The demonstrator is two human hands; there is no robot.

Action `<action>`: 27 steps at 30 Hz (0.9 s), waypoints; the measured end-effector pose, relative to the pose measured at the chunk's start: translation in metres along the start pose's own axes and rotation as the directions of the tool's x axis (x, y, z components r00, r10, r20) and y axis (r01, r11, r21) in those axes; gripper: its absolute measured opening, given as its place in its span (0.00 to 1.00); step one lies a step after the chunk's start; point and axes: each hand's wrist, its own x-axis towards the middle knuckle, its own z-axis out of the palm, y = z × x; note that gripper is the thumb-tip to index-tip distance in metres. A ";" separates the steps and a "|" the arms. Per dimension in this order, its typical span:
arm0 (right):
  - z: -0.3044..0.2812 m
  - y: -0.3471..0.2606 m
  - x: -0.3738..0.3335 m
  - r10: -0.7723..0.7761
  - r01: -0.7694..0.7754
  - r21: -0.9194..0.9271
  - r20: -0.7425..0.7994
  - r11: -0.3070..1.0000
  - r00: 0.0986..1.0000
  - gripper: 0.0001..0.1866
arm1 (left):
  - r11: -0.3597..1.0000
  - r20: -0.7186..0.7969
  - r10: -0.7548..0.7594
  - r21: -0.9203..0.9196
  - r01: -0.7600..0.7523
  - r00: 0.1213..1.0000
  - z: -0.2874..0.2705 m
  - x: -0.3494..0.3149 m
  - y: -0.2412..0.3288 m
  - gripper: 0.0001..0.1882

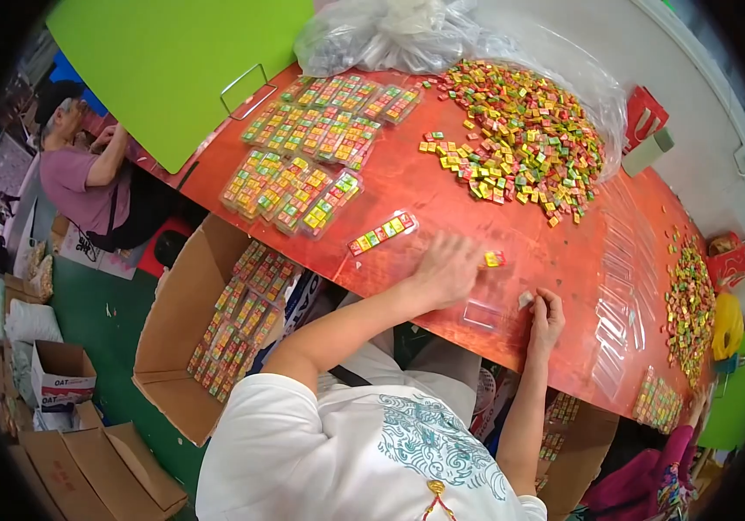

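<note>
A few small coloured square sweets (494,258) are pinched at the fingertips of the left hand (449,267) on the red table (407,182), beside an empty clear plastic tray (482,313), while a small pale piece (525,300) is gripped in the right hand (548,317), close to that tray for loading.

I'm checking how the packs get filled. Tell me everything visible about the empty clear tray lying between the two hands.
The tray is a small, flat rectangular piece of clear plastic, glossy, with a raised rim that catches light. It looks empty. It lies flat on the red table near its front edge, below the left hand and left of the right hand. Neither hand appears to touch it. A few loose candies sit just above it, by the left fingertips.
</note>
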 end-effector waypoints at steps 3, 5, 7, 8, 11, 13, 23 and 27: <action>-0.001 0.000 0.000 0.001 -0.001 -0.022 0.002 1.000 1.000 0.07 | 0.973 0.021 -0.196 0.129 0.192 0.980 -0.043 -0.019 -0.019 0.26; -0.001 0.001 0.000 -0.013 0.013 -0.034 0.004 0.999 1.000 0.07 | 0.956 0.021 -0.242 0.173 0.235 0.970 -0.057 -0.031 -0.036 0.27; -0.001 0.001 -0.001 -0.031 0.031 -0.046 0.006 0.998 0.999 0.07 | 0.897 0.039 -0.321 0.333 0.291 0.946 -0.063 -0.045 -0.052 0.27; -0.001 0.001 -0.001 -0.019 0.019 -0.045 0.003 0.999 1.000 0.07 | 0.898 0.042 -0.320 0.333 0.289 0.946 -0.063 -0.050 -0.058 0.27; -0.004 0.001 -0.004 -0.013 0.012 -0.068 -0.016 0.998 1.000 0.07 | 0.880 0.117 -0.405 0.321 0.351 0.907 -0.055 -0.059 -0.066 0.28; -0.005 0.000 -0.004 -0.012 0.008 -0.101 -0.040 0.995 0.999 0.07 | 0.861 0.107 -0.389 0.395 0.320 0.915 -0.047 -0.062 -0.068 0.31; 0.017 -0.069 -0.043 -0.323 0.537 -0.615 0.432 0.577 0.842 0.28 | 0.758 -0.002 -0.489 0.493 0.427 0.872 -0.044 -0.065 -0.087 0.32; 0.029 -0.063 -0.048 -0.178 0.573 -0.684 0.560 0.451 0.809 0.29 | 0.787 -0.023 -0.440 0.472 0.398 0.898 -0.041 -0.061 -0.079 0.35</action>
